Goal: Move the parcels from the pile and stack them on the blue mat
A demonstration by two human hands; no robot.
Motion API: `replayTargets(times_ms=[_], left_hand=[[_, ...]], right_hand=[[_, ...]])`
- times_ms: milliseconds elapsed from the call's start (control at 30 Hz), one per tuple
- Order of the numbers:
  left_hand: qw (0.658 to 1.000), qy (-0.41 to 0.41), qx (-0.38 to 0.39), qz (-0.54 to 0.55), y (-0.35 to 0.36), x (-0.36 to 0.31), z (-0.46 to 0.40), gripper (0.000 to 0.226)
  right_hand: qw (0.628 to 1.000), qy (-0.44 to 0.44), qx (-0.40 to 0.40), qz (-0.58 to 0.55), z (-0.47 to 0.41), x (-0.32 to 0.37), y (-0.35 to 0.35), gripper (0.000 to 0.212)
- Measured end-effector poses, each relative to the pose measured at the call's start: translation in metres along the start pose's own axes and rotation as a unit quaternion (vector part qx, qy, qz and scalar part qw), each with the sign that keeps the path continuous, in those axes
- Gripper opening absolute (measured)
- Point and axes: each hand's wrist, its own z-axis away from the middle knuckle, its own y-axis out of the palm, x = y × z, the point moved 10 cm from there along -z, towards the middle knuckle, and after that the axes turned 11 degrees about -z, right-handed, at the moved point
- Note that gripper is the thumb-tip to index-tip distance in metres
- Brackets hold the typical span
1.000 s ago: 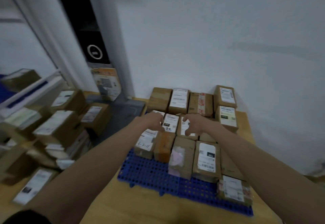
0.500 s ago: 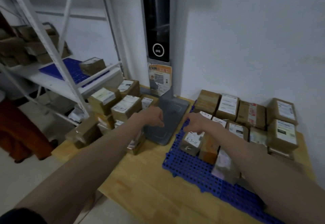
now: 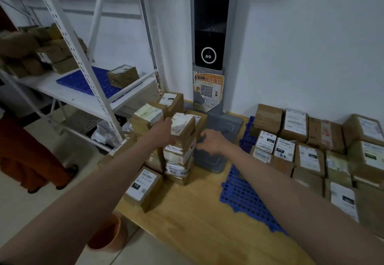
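Near edge: pale wooden bench [image 3: 193, 223], smooth grain, bare in the middle. An orange, round-rimmed bucket [image 3: 108, 233] stands on the tiled floor just off its near-left corner.

Right, near to far: blue mat [image 3: 236, 190], rigid plastic grid of round holes with a scalloped edge. Stacked parcels [image 3: 307, 156] cover most of it, running to the right and back to the wall: brown cardboard boxes, taped, white printed labels on top.

Left of centre: a flat cardboard box [image 3: 143, 187] with a white label lies at the bench's left edge. Just beyond it the pile [image 3: 178, 160], a ragged heap of small cartons with crinkled labels.

Left hand [image 3: 164, 131] is pressed against the left face of the pile's top parcel [image 3: 182, 129], fingers on the cardboard; whether they close round it I cannot tell. Right hand [image 3: 212, 142] is just right of the pile, fingers curled and spread, holding nothing, not touching.

Beyond: grey flat base plate [image 3: 218, 142] carrying a tall dark scanner column [image 3: 209, 36] against the white wall. Far left: white perforated metal shelf [image 3: 68, 90] with more cartons.
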Motion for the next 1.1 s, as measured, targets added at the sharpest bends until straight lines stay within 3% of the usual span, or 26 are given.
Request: replayTargets(times_ms=[133, 333, 533, 800, 867, 1000, 1100], left_hand=[[1.0, 0.006, 0.013, -0.01, 0.011, 0.007, -0.007, 0.089], [0.999, 0.001, -0.011, -0.037, 0.005, 0.016, -0.024, 0.07], [0.999, 0.0, -0.005, -0.05, 0.008, 0.014, -0.036, 0.072], [0.992, 0.049, -0.042, 0.107, -0.01, 0.0, -0.033, 0.088], [0.982, 0.079, -0.055, 0.16, -0.018, -0.008, -0.028, 0.083], [0.955, 0.143, -0.049, 0.255, -0.029, -0.032, -0.018, 0.05], [0.941, 0.13, -0.015, 0.313, -0.029, -0.042, -0.018, 0.055]], right_hand=[[0.999, 0.013, 0.021, -0.027, -0.012, 0.017, 0.023, 0.032], [0.998, 0.024, 0.014, -0.063, -0.03, 0.031, 0.038, 0.034], [0.993, 0.041, 0.005, -0.114, -0.038, 0.034, 0.051, 0.045], [0.962, 0.023, -0.038, -0.268, -0.031, 0.033, 0.027, 0.05], [0.958, 0.022, -0.065, -0.277, -0.029, 0.029, 0.012, 0.058], [0.954, 0.047, -0.149, -0.255, -0.023, 0.011, -0.012, 0.094], [0.951, 0.076, -0.169, -0.248, -0.022, -0.003, -0.017, 0.116]])
